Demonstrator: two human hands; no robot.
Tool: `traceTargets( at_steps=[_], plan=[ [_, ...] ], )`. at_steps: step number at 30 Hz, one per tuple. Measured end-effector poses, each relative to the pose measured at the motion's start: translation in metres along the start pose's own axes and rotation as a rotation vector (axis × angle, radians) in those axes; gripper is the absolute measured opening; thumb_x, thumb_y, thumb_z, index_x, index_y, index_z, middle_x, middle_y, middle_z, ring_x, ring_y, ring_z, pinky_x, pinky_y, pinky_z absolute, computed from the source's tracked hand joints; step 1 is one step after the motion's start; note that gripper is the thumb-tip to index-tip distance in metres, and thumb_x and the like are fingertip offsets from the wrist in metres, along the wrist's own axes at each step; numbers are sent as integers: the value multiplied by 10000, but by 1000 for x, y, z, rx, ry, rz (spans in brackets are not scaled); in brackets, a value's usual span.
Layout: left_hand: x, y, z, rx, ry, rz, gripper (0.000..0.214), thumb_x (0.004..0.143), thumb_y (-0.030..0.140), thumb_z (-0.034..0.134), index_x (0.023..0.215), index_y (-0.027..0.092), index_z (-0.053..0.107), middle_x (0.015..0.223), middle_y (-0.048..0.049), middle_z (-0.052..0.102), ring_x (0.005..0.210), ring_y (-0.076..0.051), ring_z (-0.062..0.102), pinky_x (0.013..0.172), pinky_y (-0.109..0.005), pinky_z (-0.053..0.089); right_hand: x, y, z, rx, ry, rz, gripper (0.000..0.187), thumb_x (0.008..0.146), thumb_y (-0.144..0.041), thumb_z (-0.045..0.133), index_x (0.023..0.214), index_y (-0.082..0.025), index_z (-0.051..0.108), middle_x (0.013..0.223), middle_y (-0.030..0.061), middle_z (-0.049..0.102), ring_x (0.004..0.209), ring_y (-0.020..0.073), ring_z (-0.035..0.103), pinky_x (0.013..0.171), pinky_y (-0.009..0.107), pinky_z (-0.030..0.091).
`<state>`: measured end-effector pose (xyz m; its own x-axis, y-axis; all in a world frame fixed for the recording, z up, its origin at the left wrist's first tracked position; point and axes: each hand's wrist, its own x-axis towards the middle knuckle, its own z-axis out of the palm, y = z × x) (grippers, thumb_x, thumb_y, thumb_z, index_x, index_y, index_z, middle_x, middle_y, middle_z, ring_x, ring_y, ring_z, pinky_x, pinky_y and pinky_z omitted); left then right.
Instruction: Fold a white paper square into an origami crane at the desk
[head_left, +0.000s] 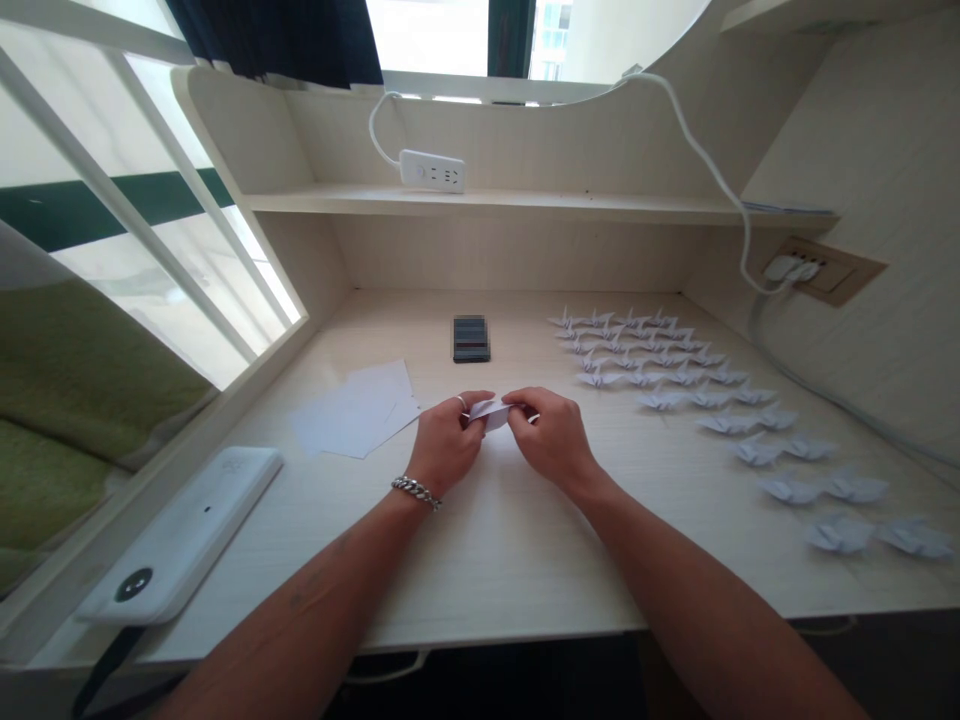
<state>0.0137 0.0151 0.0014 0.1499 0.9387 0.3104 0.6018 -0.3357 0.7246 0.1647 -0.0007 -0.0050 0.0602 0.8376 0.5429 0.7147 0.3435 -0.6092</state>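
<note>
Both my hands meet over the middle of the pale wooden desk point(510, 540), pinching a small folded piece of white paper point(493, 411) between them. My left hand point(448, 440), with a ring and a chain bracelet at the wrist, grips the paper's left end. My right hand point(551, 432) grips its right end with closed fingers. A loose stack of white paper sheets point(358, 408) lies just left of my left hand. Several finished white paper cranes point(675, 375) stand in rows to the right of my right hand, running toward the desk's front right corner.
A dark small object point(471, 338) lies behind my hands. A white flat device point(187, 530) rests at the desk's left front. A white power strip point(433, 170) sits on the shelf, its cable running to a wall socket point(814, 268) at right. A window frame borders the left.
</note>
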Motion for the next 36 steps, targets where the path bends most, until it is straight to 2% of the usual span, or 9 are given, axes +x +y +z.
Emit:
traceTargets(
  at_steps=[3,7,11,14,17,20,24,31,36],
  plan=[
    [1,0,0,36,-10,0,343,759,185,547,1058,226,709,716,8,708,565,-122,578,621,-230,456,1,2,0,32,29,2,240,765,-130,515,863,-199,723,847,29,734,740,176,660,713,267,488],
    [2,0,1,57,-16,-1,335,785,254,548,1079,213,702,732,-6,711,600,-137,586,638,-240,452,0,1,-1,-5,33,-72,263,792,-126,501,913,-192,725,921,51,734,838,192,668,781,277,488],
    [1,-3,3,33,-62,26,359,748,184,536,1065,210,703,789,-10,724,653,-145,610,664,-244,454,-3,-3,0,-63,-26,-112,300,836,-143,477,1021,-224,699,1004,45,721,890,197,662,804,289,489],
    [3,-8,5,-83,-113,30,361,733,176,548,1060,205,699,818,-15,730,690,-152,627,672,-246,468,-5,-6,3,-49,-22,-101,309,874,-196,467,1117,-204,658,1074,69,704,877,199,661,807,311,494],
    [6,-11,5,-278,-120,-44,300,738,225,591,1009,158,702,852,-53,734,718,-164,644,653,-246,488,-3,-6,4,121,-47,-38,314,869,-291,528,1138,-171,637,1026,86,706,824,188,660,737,295,518],
    [7,-8,3,-420,-97,-155,299,722,221,622,995,118,687,803,-74,729,656,-156,636,576,-236,482,0,0,5,370,-83,102,336,852,-393,562,1085,-164,645,936,78,708,812,184,654,669,276,527],
    [8,-3,1,-531,-80,-183,307,691,182,657,990,114,682,805,-70,730,640,-139,629,564,-224,479,5,11,8,554,-108,227,287,838,-385,570,1007,-171,658,902,67,701,775,175,639,650,286,519],
    [6,-2,0,-562,-58,-179,301,694,247,705,959,104,693,817,-80,735,682,-157,646,600,-241,493,7,11,7,726,-209,330,247,772,-360,626,904,-160,686,675,12,622,594,127,562,514,243,468],
    [6,-2,-1,-526,-57,-150,348,698,370,724,921,103,704,818,-85,734,716,-171,649,629,-247,495,9,8,2,827,-312,446,271,737,-398,663,874,-167,704,684,13,630,578,113,554,502,229,440]
  ],
)
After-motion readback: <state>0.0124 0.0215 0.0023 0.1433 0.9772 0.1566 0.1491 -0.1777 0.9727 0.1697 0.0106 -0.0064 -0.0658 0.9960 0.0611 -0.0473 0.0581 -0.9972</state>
